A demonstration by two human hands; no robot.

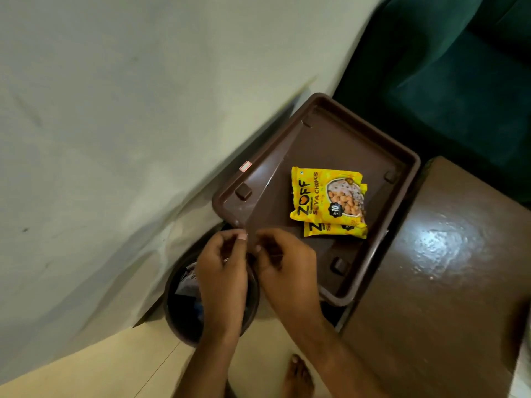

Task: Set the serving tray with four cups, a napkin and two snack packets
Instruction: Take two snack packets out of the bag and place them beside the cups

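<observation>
On the brown tray [313, 145], toward its right half, two yellow snack packets [327, 196] lie stacked, the upper one covering most of the lower. No cups and no napkin show anywhere in this view, so by my reading most of the setting is not yet done.

Just off the tray's near-left corner, the left hand [222, 271] and right hand [283, 265] meet, fingers curled toward each other as if picking at something small — whether either grip pinches anything I cannot tell. Below them, beside the tray, sits a dark round bin [184, 311] with wrappers inside.

The tray overhangs its glossy brown surface [448, 254] on the bin side — a knock or press on that corner could tip it and slide the packets off.
</observation>
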